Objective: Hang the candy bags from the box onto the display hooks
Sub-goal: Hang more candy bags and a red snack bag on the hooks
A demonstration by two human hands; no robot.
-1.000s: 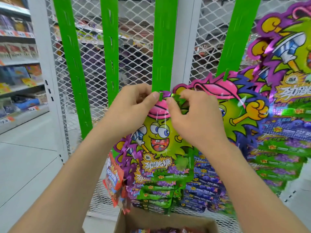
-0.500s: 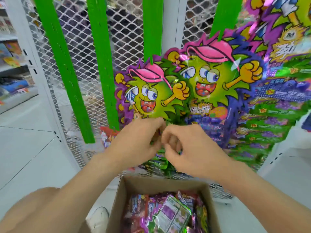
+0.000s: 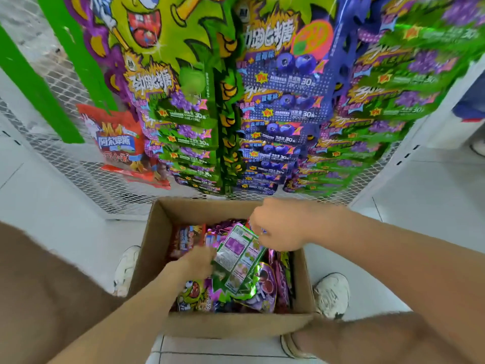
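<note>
Both hands have dropped from the hung display into the cardboard box (image 3: 236, 327), and the view has tipped down with them. The right hand (image 3: 278, 224) has its fingers curled at the upper corner of a green-and-white candy bag (image 3: 237, 258), pinching it near the far wall of the box. The left hand (image 3: 198, 258) meets the same bag's left edge at the middle of the box; it is blurred, and I cannot tell whether it grasps the bag or only touches it. This bag lies back side up and tilted, on top of the other bags (image 3: 194, 295), which fill the box in purple, green and red.

On either side of the box a white shoe (image 3: 332, 294) stands on the pale tiled floor. Beyond the far wall of the box rises a white wire mesh panel (image 3: 78, 174). Hanging bags (image 3: 283, 101) cover it above the box in overlapping green, blue and purple columns. A red packet (image 3: 120, 143) hangs up and left of the box, beside two green strips (image 3: 78, 61).
</note>
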